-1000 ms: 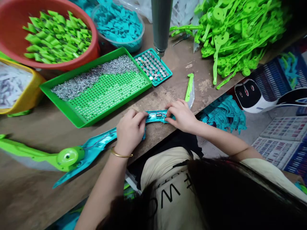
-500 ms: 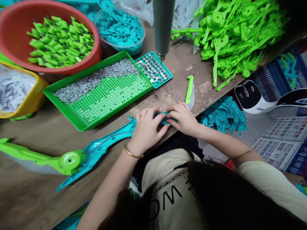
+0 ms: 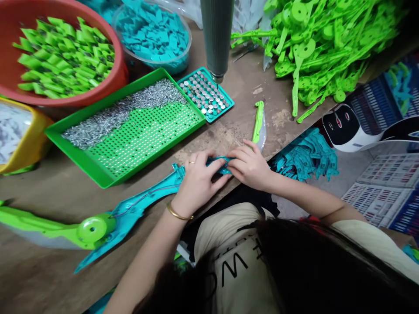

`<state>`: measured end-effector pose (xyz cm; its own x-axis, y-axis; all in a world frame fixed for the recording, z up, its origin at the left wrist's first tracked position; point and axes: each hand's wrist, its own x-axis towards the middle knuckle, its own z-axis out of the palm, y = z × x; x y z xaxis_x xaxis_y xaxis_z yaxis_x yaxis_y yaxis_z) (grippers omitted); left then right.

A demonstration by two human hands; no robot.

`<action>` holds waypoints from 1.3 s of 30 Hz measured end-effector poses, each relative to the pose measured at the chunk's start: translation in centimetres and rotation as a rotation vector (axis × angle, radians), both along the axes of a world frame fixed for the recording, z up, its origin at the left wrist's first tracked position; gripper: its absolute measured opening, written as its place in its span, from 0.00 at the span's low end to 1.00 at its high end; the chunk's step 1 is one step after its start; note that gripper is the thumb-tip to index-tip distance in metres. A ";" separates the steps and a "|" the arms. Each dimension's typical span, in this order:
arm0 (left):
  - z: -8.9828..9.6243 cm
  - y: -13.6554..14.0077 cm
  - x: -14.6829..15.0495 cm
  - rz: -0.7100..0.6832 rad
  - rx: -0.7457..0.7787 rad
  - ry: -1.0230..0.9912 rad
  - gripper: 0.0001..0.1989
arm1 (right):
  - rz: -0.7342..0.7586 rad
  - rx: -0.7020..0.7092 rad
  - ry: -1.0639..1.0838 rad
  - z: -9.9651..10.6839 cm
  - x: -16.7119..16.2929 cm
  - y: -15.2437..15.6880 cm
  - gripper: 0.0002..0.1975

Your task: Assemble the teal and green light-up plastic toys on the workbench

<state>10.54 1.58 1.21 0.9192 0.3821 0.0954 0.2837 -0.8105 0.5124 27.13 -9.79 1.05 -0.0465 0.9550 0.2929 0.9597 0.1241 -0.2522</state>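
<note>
A long turquoise plastic toy part [image 3: 137, 205] lies across the table near its front edge, with a thin wire running along it. Its left end carries a green arm with a round hub [image 3: 93, 231] and a greyish translucent blade. My left hand [image 3: 201, 179] is curled round the turquoise part's right portion. Against it, my right hand [image 3: 250, 165] pinches the same part's right end. The fingers hide most of what lies between them. Just beyond my right hand rests a second green arm with a clear blade [image 3: 259, 124].
A green perforated tray [image 3: 147, 135] of screws and a small turquoise tray [image 3: 225, 109] of round metal pieces lie behind. Bowls of green [image 3: 121, 74] and turquoise pieces [image 3: 185, 61] stand beyond. A dark electric screwdriver [image 3: 218, 39] hangs over the table. Green parts [image 3: 327, 52] are heaped at right.
The view has shifted slightly, so the trays and bowls appear further left and lower. Both hands stay on the turquoise part, with only small finger movements.
</note>
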 end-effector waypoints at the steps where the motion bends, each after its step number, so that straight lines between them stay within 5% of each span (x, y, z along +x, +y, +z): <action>1: 0.0 0.0 0.0 -0.006 0.008 0.003 0.17 | 0.003 -0.006 -0.002 0.1 0.0 0.1 0.10; 13: -0.4 -0.1 -0.1 0.002 0.049 0.009 0.18 | 0.081 -0.011 -0.021 0.8 0.3 0.6 0.09; 34: -0.7 0.3 0.1 -0.013 0.082 0.010 0.20 | 0.069 -0.338 0.091 1.8 0.7 1.4 0.07; 39: -0.6 0.2 0.3 0.004 0.052 0.033 0.20 | 0.002 -0.281 0.144 2.2 1.1 0.4 0.07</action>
<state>10.84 1.82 0.56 0.9207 0.3810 0.0850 0.3030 -0.8348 0.4597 28.24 -9.42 3.27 -0.0262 0.9994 0.0212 0.9116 0.0326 -0.4098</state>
